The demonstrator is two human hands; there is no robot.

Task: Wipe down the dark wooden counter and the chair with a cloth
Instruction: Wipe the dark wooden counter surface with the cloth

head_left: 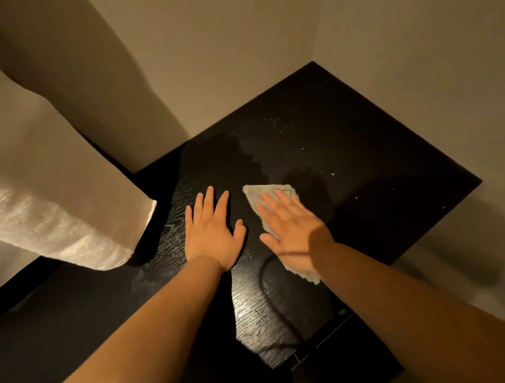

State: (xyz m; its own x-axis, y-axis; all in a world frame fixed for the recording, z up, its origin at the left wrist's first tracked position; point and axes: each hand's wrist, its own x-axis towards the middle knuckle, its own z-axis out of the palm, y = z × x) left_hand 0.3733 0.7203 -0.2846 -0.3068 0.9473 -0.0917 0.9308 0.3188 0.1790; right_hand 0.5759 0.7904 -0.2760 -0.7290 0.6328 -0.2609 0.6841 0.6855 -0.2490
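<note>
Flat on the dark tabletop (345, 146), both hands lie with fingers straight. Left hand (211, 230) rests bare on the wood, grasping nothing. Right hand (290, 230) presses the pale cloth (256, 195), just beside the left. Damp streaks show near them. A white towel (59, 228) hangs at left.

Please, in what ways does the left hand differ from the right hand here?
The left hand lies directly on the bare counter, while the right hand lies on the cloth. The left hand's fingers point straight away from the person; the right hand's fingers slant toward the left. The right hand's wrist end is in shadow; the left hand is fully lit. Both are flat, fingers straight.
</note>
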